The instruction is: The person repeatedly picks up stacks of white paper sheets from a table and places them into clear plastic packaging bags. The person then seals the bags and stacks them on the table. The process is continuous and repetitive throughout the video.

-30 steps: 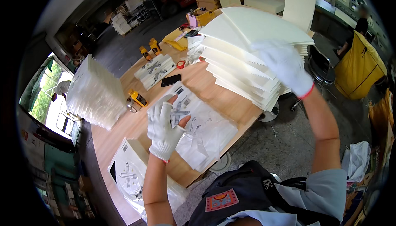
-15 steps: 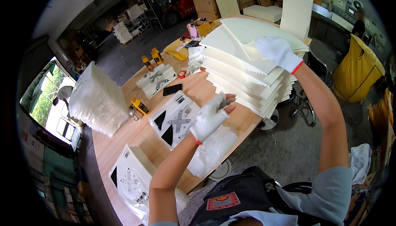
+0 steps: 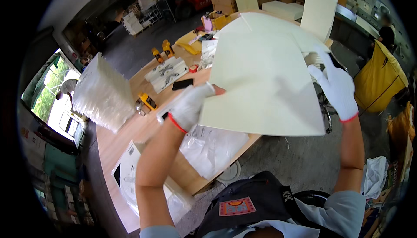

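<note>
One sheet point(image 3: 260, 86) extends rightward from left grip point(image 3: 192, 107).

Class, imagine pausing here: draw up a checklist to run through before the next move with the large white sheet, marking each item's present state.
1. Left hand holding the large white sheet by its left edge: ok, bare thumb on top.
2. Right hand touching the sheet's right edge: cannot tell; it is blurred beside it, thumb and fingers apart.
3. White gloves on both hands: ok.
4. Phone apart from the sheet: ok, lying on the table.
5. Clear plastic fully in view: not ok; the sheet's near edge hides part of it.
6. Sheet's near right corner over the table: not ok; it appears beyond the table's edge.
</note>
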Motion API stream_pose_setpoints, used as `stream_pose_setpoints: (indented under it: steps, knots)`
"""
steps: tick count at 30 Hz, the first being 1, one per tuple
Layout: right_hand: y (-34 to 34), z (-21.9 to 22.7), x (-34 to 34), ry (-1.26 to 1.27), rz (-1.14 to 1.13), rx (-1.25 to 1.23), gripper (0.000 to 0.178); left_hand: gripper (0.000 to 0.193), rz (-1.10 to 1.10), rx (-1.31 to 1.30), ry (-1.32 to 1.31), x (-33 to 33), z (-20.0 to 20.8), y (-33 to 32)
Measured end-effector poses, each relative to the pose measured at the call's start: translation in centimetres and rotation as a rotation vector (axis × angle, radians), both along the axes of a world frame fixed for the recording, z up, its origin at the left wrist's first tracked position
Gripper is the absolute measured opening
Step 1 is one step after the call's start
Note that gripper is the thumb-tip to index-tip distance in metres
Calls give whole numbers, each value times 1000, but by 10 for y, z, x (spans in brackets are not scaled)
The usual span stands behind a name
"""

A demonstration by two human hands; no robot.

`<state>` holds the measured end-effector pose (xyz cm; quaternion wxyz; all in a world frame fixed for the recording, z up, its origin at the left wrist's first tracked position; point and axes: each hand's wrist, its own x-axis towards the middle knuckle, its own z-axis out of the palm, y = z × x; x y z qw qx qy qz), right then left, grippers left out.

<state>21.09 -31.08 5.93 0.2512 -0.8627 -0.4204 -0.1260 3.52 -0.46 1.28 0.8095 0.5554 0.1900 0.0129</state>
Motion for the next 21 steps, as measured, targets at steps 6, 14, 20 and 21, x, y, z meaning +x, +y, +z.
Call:
stream_pose_setpoints:
  steps: [6,14,20,21]
  knots:
    - [50,-77,-35,999,560,741,53,63,-36,784,-37,-35,-22,-41]
    - [39,-160,-80,523,306,297,32,96,-18,1362,-212,-64,-105,-140]
    - [-13,-178,-85,-148,581,-55,18,59,638,1500,198,-100,-130,-51]
    - [-13,-183,-87,-166,605,-107,17,55,551,1273,262,-103,-121,-40]
